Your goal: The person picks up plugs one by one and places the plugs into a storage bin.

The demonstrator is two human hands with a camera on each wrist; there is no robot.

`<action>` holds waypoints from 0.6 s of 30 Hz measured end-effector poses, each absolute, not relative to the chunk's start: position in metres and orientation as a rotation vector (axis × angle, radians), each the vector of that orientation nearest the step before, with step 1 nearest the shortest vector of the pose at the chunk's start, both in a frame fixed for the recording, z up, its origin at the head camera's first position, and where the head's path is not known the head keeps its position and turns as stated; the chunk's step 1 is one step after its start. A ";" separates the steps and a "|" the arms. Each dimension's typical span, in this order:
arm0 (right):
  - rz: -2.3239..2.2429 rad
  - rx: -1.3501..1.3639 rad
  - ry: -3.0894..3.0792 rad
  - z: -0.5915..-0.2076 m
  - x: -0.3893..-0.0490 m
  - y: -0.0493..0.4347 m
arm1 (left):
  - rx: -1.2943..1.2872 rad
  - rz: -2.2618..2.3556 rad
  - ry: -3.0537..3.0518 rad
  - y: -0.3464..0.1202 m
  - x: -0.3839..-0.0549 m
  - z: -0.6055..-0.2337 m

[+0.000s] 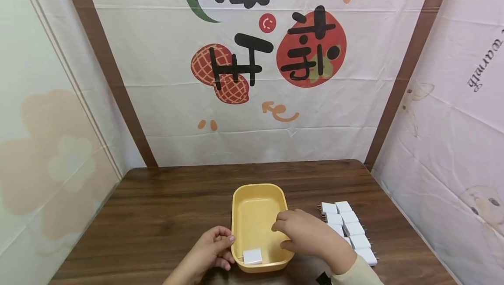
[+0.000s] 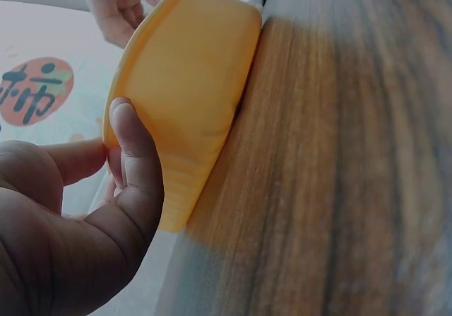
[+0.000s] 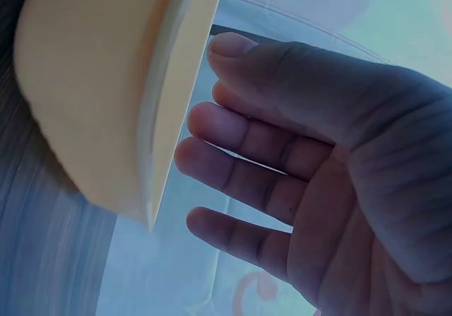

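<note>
A yellow plastic tray [image 1: 260, 191] lies lengthwise on the table, with one white plug adapter [image 1: 252, 256] inside at its near left corner. My left hand [image 1: 212, 250] pinches the tray's left rim near that corner; in the left wrist view, its fingers meet the rim and outer wall. Over the tray's right side hovers my right hand [image 1: 305, 234], holding nothing. Its fingers [image 3: 247, 136] are loosely extended and spread beside the rim in the right wrist view. More white plug adapters [image 1: 356, 228] stand in two columns right of the tray, partly hidden by the right hand and forearm.
The brown wood-grain table [image 1: 177, 202] extends around the tray. Printed cloth hangings [image 1: 252, 145] enclose its back and sides. A small black object [image 1: 323, 279] shows at the bottom edge by the right sleeve [image 1: 356, 272].
</note>
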State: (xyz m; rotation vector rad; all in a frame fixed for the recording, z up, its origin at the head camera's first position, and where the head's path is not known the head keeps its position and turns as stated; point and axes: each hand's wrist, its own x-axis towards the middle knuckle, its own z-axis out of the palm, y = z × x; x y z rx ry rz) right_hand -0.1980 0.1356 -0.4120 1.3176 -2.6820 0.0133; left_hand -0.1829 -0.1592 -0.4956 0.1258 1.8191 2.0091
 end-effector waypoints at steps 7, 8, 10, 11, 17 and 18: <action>0.021 1.252 -2.685 -0.417 -0.199 0.150 | 0.129 2.000 1.809 -0.161 -0.183 -0.496; 0.023 1.240 -2.687 -0.417 -0.200 0.152 | 0.129 1.999 1.807 -0.161 -0.183 -0.496; 0.027 1.217 -2.685 -0.419 -0.200 0.156 | 0.125 1.998 1.804 -0.161 -0.183 -0.496; 0.027 1.204 -2.680 -0.420 -0.200 0.158 | 0.123 1.997 1.802 -0.161 -0.183 -0.495; 0.048 1.171 -2.649 -0.424 -0.200 0.171 | 0.120 1.997 1.797 -0.162 -0.183 -0.496; 0.050 1.167 -2.655 -0.424 -0.201 0.174 | 0.117 1.997 1.797 -0.162 -0.183 -0.496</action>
